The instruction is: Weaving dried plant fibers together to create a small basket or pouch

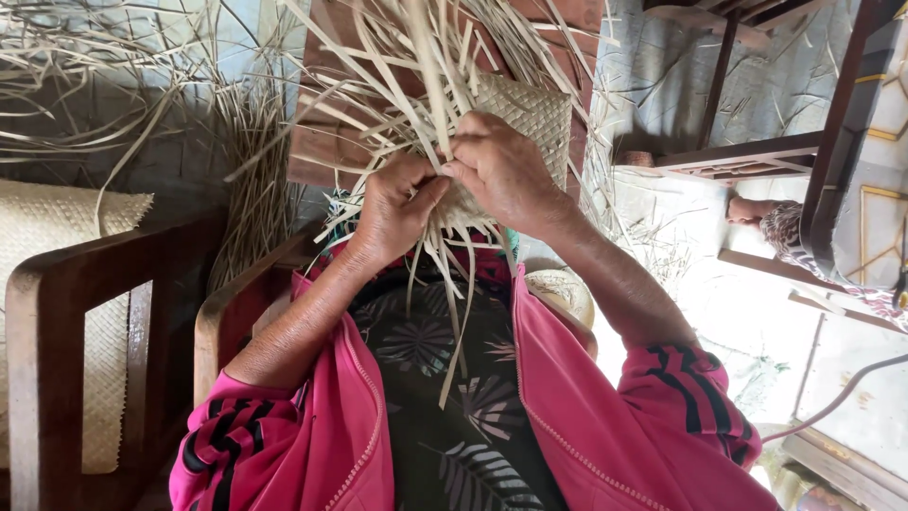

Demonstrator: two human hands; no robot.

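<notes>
A pale, half-woven piece of flat dried leaf strips is held in the upper middle of the frame, and many loose strip ends fan out from it upward and to the left. The right hand lies on the woven part, and its fingers pinch one strip. The left hand, just beside and touching it, closes around a bunch of strips which hang down. Pink jacket sleeves with black stripes fill the lower part. A brown wooden chair frame stands at the lower left, with a pale woven mat behind it.
</notes>
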